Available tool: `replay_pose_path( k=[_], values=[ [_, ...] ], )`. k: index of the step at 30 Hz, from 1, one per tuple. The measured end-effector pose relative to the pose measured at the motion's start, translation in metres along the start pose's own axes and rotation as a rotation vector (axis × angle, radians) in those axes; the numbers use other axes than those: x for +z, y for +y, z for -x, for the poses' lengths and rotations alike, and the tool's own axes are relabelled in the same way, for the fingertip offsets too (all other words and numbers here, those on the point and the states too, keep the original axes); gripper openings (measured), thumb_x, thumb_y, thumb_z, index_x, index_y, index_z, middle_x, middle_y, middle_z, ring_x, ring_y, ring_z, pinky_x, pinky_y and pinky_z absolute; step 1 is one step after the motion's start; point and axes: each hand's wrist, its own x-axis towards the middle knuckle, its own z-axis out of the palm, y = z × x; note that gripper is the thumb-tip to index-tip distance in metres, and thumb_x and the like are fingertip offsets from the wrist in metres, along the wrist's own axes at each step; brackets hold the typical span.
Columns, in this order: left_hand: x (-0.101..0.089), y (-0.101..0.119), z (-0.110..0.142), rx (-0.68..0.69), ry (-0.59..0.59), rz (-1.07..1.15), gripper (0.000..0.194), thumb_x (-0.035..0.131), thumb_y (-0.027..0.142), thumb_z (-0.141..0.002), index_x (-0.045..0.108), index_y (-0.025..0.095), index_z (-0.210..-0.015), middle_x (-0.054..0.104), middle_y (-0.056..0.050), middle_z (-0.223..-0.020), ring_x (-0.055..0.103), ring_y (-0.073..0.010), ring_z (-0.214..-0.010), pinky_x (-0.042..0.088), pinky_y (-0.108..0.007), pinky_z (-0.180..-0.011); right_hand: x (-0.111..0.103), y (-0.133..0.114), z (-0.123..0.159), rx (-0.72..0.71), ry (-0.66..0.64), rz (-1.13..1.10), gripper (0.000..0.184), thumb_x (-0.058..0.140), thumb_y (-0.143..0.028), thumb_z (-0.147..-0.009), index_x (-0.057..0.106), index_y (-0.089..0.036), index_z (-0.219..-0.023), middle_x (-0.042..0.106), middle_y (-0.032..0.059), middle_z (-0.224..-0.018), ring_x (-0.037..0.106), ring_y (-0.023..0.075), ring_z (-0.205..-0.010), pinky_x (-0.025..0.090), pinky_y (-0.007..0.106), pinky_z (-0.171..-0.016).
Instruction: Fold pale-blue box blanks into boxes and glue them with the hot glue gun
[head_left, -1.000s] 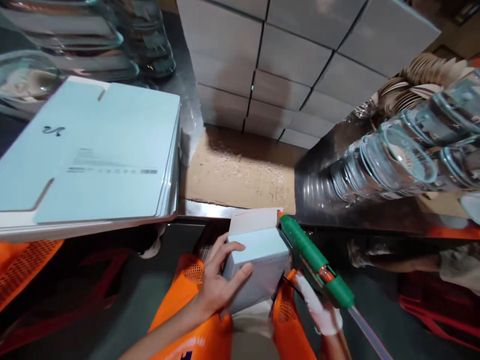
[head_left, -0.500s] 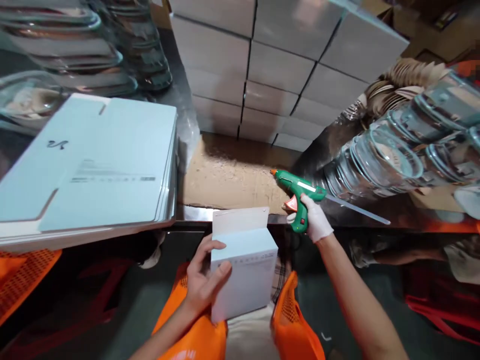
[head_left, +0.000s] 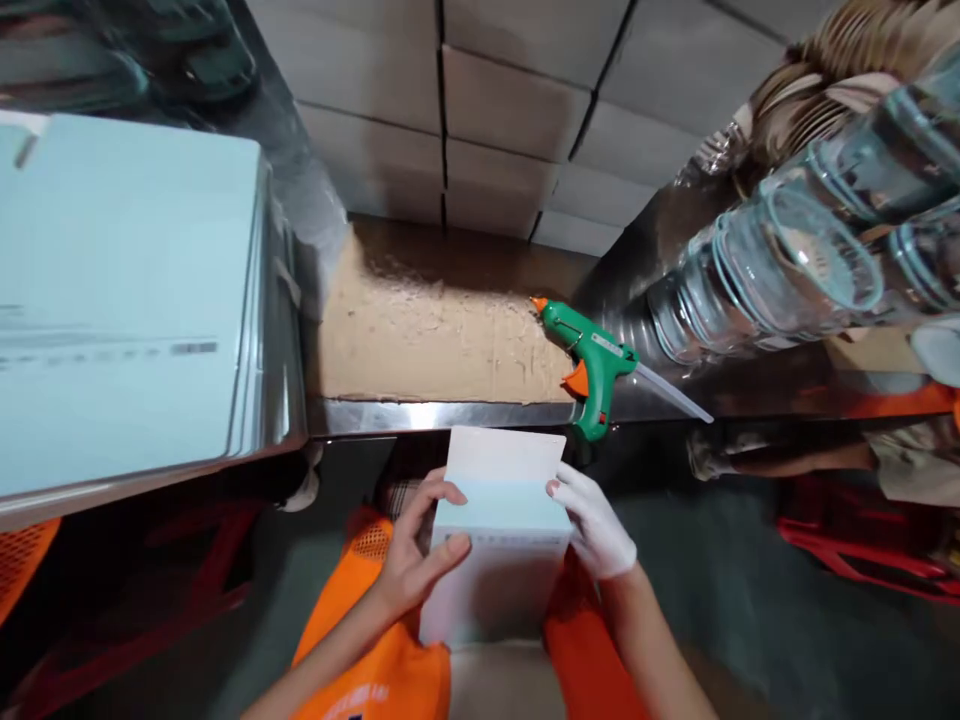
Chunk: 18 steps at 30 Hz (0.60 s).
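Note:
Over my lap is a pale blue-white cardboard box (head_left: pixel 499 575) with a flap standing up at its far edge. My bare left hand (head_left: pixel 416 540) grips its left side, thumb on the near face and fingers over the top. On the right side, my white-gloved right hand (head_left: pixel 592 515) holds the same box, fingertips at the base of the flap. A green hot glue gun (head_left: pixel 592 360) with an orange nozzle and trigger lies at the right of the glue-marked cardboard sheet (head_left: pixel 427 350); a clear glue stick sticks out of its back.
Flat printed cartons (head_left: pixel 127 290) are stacked at the left. Closed boxes (head_left: pixel 495 120) form a wall at the back. Clear round containers (head_left: pixel 780 260) and brown discs (head_left: pixel 832 100) crowd the right. Another person's arm (head_left: pixel 795 460) shows at far right.
My right hand has let go of the glue gun, which now lies on the table, and has moved to the box's right side. My view has shifted slightly right and down.

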Motion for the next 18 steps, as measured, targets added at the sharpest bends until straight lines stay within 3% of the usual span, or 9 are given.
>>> replay_pose_path(
  k=[4,6,9,11,14,18],
  values=[
    [0.004,-0.006,0.000,0.001,0.016,0.050,0.043,0.078,0.061,-0.087,0.063,0.024,-0.102,0.057,-0.016,-0.151,0.059,-0.0394,-0.139,0.051,-0.046,-0.103,-0.012,0.011,-0.011,-0.052,0.041,-0.007,0.032,0.074,-0.050,-0.085,0.077,-0.022,-0.100,0.080,0.0099,-0.102,0.077,0.0307,-0.099,0.062,0.039,-0.085],
    [0.007,-0.011,-0.001,0.056,0.046,0.140,0.043,0.078,0.055,-0.090,0.057,0.030,-0.117,0.065,-0.013,-0.139,0.061,-0.0375,-0.140,0.050,-0.050,-0.108,-0.027,0.015,-0.011,-0.138,-0.067,0.068,0.039,0.074,-0.059,-0.088,0.078,-0.022,-0.102,0.079,0.0136,-0.116,0.075,0.0318,-0.112,0.060,0.042,-0.095],
    [0.007,-0.018,-0.001,0.163,0.077,0.203,0.061,0.078,0.051,-0.092,0.039,0.040,-0.137,0.069,-0.005,-0.117,0.072,-0.0314,-0.124,0.056,-0.051,-0.103,-0.047,0.016,-0.008,-0.300,-0.322,0.267,0.058,0.080,-0.070,-0.083,0.078,-0.024,-0.117,0.068,0.0182,-0.145,0.063,0.0357,-0.137,0.052,0.050,-0.110],
    [0.001,-0.020,-0.002,0.227,0.011,0.116,0.053,0.077,0.052,-0.093,0.048,0.039,-0.135,0.066,-0.005,-0.115,0.071,-0.0303,-0.121,0.057,-0.051,-0.102,-0.050,0.014,-0.009,-0.415,-0.359,0.385,0.059,0.088,-0.066,-0.077,0.077,-0.026,-0.120,0.067,0.0173,-0.146,0.060,0.0365,-0.141,0.050,0.053,-0.114],
    [-0.012,-0.020,-0.002,0.264,-0.121,-0.022,0.027,0.078,0.051,-0.093,0.072,0.030,-0.109,0.059,-0.008,-0.120,0.064,-0.0317,-0.127,0.055,-0.052,-0.105,-0.038,0.012,-0.013,-0.596,-0.345,0.493,0.036,0.089,-0.044,-0.085,0.078,-0.028,-0.115,0.074,0.0126,-0.135,0.065,0.0332,-0.135,0.053,0.052,-0.112],
    [-0.019,-0.015,-0.001,0.218,-0.151,-0.040,0.026,0.085,0.049,-0.087,0.079,0.026,-0.096,0.056,-0.009,-0.120,0.062,-0.0327,-0.126,0.056,-0.051,-0.103,-0.017,0.027,-0.017,-0.761,-0.356,0.451,0.016,0.079,-0.035,-0.097,0.079,-0.027,-0.110,0.079,0.0101,-0.123,0.071,0.0280,-0.126,0.060,0.045,-0.105]
  ],
)
